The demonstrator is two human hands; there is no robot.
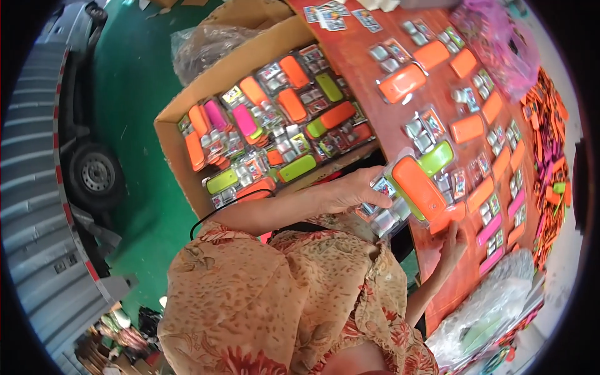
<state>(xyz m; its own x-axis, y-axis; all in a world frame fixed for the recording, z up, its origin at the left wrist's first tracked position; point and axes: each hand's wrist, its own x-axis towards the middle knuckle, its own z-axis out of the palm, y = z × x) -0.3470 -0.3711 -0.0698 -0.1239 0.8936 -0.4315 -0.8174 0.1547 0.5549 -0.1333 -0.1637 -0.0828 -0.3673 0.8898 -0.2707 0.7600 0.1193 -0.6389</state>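
Observation:
My left hand (pixel 367 189) is closed around the edge of a few clear plastic blister packs. The top one holds an orange oblong case (pixel 420 189), small silvery round pieces and a picture card. A green case (pixel 435 157) shows in a pack partly beneath it. To the right, my right hand (pixel 454 245) has its fingers bent together at the lower edge of another pack with an orange case (pixel 447 219). That pack is partly covered by the held ones, and the right fingertips are small and hard to make out.
A large open cardboard box (pixel 181 119) full of similar packs stands left of the red-brown table (pixel 431 294). More packs lie in rows on the table. Loose cards (pixel 331 17), a pink plastic bag (pixel 500 44), clear plastic wrap (pixel 487 306) and heaped coloured cases (pixel 550 162) surround them.

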